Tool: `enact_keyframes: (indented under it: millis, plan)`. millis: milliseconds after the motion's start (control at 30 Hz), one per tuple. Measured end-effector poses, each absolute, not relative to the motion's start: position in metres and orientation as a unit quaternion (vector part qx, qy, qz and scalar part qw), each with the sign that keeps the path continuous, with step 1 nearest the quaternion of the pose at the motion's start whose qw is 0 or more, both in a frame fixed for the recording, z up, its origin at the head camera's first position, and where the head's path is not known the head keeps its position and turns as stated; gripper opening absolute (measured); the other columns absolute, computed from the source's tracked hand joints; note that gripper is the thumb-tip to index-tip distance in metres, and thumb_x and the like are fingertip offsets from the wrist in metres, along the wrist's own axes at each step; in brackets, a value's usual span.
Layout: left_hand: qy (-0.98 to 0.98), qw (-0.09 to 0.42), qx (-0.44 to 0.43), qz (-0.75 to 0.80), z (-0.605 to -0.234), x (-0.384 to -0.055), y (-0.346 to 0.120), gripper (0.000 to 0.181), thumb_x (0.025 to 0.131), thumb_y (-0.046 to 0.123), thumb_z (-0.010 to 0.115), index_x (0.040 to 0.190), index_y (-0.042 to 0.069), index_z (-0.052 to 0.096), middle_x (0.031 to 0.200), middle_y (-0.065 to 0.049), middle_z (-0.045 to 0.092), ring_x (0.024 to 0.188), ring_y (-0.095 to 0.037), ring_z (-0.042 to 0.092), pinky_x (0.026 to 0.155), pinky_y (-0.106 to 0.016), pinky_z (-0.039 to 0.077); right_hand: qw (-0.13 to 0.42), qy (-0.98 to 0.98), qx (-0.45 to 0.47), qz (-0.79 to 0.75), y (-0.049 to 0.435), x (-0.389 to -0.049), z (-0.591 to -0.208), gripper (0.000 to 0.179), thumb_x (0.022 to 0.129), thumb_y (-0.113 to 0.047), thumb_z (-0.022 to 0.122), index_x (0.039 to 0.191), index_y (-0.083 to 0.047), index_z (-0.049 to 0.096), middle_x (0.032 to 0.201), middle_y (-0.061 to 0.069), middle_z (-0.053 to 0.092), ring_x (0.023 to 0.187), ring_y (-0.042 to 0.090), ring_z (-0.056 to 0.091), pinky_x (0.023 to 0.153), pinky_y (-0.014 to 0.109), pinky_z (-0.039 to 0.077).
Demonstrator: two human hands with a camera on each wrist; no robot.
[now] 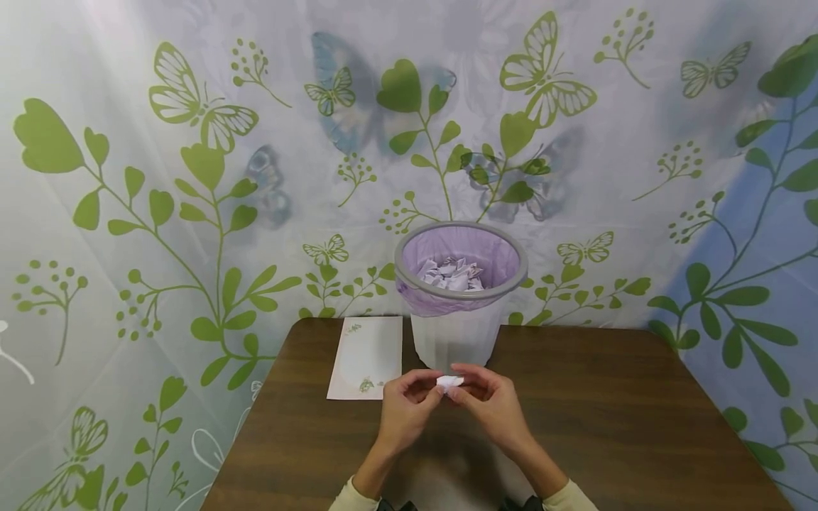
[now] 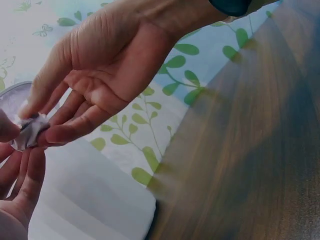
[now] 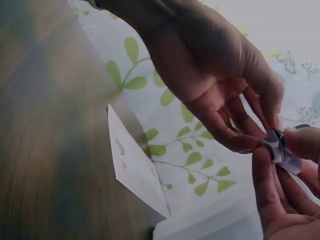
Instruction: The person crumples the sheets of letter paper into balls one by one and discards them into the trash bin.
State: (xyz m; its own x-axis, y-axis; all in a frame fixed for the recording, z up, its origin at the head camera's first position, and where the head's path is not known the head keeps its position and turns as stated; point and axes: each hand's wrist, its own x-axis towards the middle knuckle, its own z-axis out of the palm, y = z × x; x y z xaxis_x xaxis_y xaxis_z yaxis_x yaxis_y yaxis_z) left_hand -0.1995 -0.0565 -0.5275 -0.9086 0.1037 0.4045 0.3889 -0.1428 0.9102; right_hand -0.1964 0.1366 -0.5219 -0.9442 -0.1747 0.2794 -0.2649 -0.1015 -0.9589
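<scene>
A small crumpled piece of white paper (image 1: 450, 382) is held between both hands, low in front of the bin. My left hand (image 1: 405, 411) pinches its left side between thumb and fingers. From the other side, my right hand (image 1: 495, 408) grips it with thumb and fingertips. In the left wrist view, folds and dark creases show on the wad of paper (image 2: 31, 132). Just behind the hands stands a white waste bin (image 1: 456, 333) with a grey rim and a purple liner (image 1: 441, 245). Several crumpled papers (image 1: 454, 275) lie inside it.
Left of the bin, a sheet of paper with a floral print (image 1: 371, 358) lies flat near the back of the dark wooden table (image 1: 594, 404). A hanging cloth (image 1: 383, 142) with green leaves and butterflies runs along the table's back edge and both sides.
</scene>
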Motion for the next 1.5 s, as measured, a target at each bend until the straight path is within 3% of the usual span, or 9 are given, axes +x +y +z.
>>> enact_keyframes:
  millis: [167, 333, 400, 567, 733, 1000, 1200, 1367, 1500]
  plan:
    - [-0.661, 0.126, -0.200, -0.712, -0.530, -0.197, -0.054, 0.015, 0.092, -0.005, 0.083, 0.107, 0.000, 0.080, 0.104, -0.024, 0.078, 0.088, -0.015, 0.078, 0.080, -0.032, 0.069, 0.053, -0.678, 0.174, 0.712, 0.136, -0.196, -0.521, 0.023, 0.095, 0.003, 0.081, 0.117, 0.010, 0.075, 0.104, 0.012, 0.081, 0.091, 0.012, 0.079, 0.080, 0.038, 0.069]
    - [-0.673, 0.140, -0.227, -0.690, -0.531, -0.196, -0.054, 0.018, 0.094, -0.005, 0.081, 0.109, 0.005, 0.080, 0.103, -0.017, 0.079, 0.091, -0.012, 0.077, 0.081, -0.036, 0.069, 0.069, -0.696, 0.185, 0.691, 0.139, -0.195, -0.519, 0.018, 0.094, 0.004, 0.082, 0.110, 0.008, 0.077, 0.099, 0.021, 0.081, 0.083, 0.013, 0.079, 0.073, 0.042, 0.069]
    - [-0.667, 0.146, -0.263, -0.682, -0.532, -0.198, -0.057, 0.020, 0.095, -0.006, 0.080, 0.113, 0.000, 0.078, 0.107, -0.019, 0.078, 0.094, -0.015, 0.078, 0.083, -0.037, 0.069, 0.064, -0.704, 0.185, 0.682, 0.141, -0.197, -0.519, 0.017, 0.094, 0.003, 0.082, 0.109, 0.007, 0.077, 0.097, 0.024, 0.080, 0.078, 0.018, 0.079, 0.070, 0.043, 0.069]
    - [-0.636, 0.154, -0.369, -0.660, -0.533, -0.206, -0.066, 0.033, 0.095, -0.007, 0.079, 0.128, -0.006, 0.073, 0.119, -0.027, 0.073, 0.104, -0.028, 0.080, 0.088, -0.047, 0.068, 0.007, -0.677, 0.185, 0.712, 0.148, -0.200, -0.519, 0.023, 0.098, 0.002, 0.077, 0.115, 0.016, 0.072, 0.094, 0.010, 0.080, 0.075, 0.017, 0.079, 0.071, 0.037, 0.069]
    - [-0.632, 0.182, -0.395, -0.641, -0.530, -0.208, -0.068, 0.026, 0.096, -0.007, 0.078, 0.121, -0.003, 0.078, 0.114, -0.020, 0.078, 0.103, -0.028, 0.079, 0.084, -0.044, 0.069, -0.044, -0.641, 0.187, 0.743, 0.149, -0.199, -0.518, 0.032, 0.101, 0.001, 0.074, 0.124, 0.022, 0.066, 0.100, 0.001, 0.081, 0.085, 0.013, 0.079, 0.076, 0.033, 0.069]
    - [-0.627, 0.228, -0.364, -0.650, -0.532, -0.205, -0.068, 0.024, 0.092, -0.013, 0.079, 0.114, -0.003, 0.079, 0.103, -0.021, 0.078, 0.092, -0.027, 0.078, 0.077, -0.038, 0.069, 0.049, -0.699, 0.216, 0.680, 0.142, -0.195, -0.514, 0.030, 0.097, -0.002, 0.081, 0.126, 0.002, 0.077, 0.117, 0.019, 0.080, 0.100, 0.015, 0.080, 0.083, 0.034, 0.069]
    - [-0.616, 0.180, -0.312, -0.700, -0.531, -0.203, -0.069, 0.019, 0.094, -0.012, 0.077, 0.112, -0.006, 0.078, 0.098, -0.028, 0.075, 0.088, -0.011, 0.074, 0.071, -0.026, 0.066, 0.119, -0.684, 0.314, 0.647, 0.140, -0.193, -0.519, 0.037, 0.092, 0.010, 0.081, 0.128, 0.002, 0.075, 0.124, 0.024, 0.074, 0.109, 0.018, 0.078, 0.087, 0.035, 0.068]
    - [-0.610, 0.116, -0.285, -0.730, -0.530, -0.200, -0.070, 0.016, 0.097, -0.010, 0.075, 0.113, -0.010, 0.077, 0.100, -0.036, 0.074, 0.085, -0.008, 0.075, 0.072, -0.034, 0.069, 0.176, -0.681, 0.339, 0.624, 0.139, -0.193, -0.523, 0.031, 0.091, 0.014, 0.080, 0.118, 0.000, 0.077, 0.116, 0.019, 0.078, 0.103, 0.018, 0.079, 0.083, 0.036, 0.068]
    - [-0.612, 0.112, -0.306, -0.721, -0.531, -0.200, -0.071, 0.022, 0.096, -0.010, 0.076, 0.118, -0.010, 0.075, 0.107, -0.035, 0.072, 0.095, -0.014, 0.077, 0.080, -0.038, 0.069, 0.179, -0.693, 0.306, 0.628, 0.139, -0.191, -0.522, 0.024, 0.094, 0.010, 0.079, 0.114, -0.004, 0.079, 0.108, 0.014, 0.080, 0.098, 0.015, 0.079, 0.080, 0.032, 0.068]
